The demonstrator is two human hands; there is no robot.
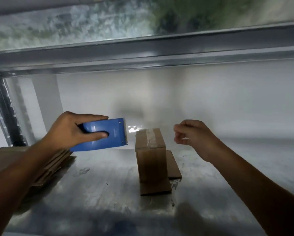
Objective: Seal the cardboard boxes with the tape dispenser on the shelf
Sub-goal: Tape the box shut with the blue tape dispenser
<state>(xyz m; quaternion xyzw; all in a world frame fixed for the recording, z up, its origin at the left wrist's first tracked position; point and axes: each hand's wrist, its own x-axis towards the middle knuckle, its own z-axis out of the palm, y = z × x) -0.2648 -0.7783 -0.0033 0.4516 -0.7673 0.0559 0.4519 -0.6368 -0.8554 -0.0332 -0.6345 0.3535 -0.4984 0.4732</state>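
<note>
My left hand (71, 129) grips a blue tape dispenser (107, 136), held in the air left of a small cardboard box (150, 156). The dispenser's toothed edge points right, toward the box. The box stands upright on the metal shelf (91, 193), with a strip of clear tape across its top. Its lower flaps lie spread flat on the shelf. My right hand (193, 136) hovers to the right of the box with loosely curled fingers, and whether it pinches anything is too blurred to tell.
A stack of flattened cardboard (45, 169) lies at the left under my left forearm. A metal upright (8, 113) stands at the far left. The beam of the upper shelf (160, 53) runs overhead. A white wall closes the back.
</note>
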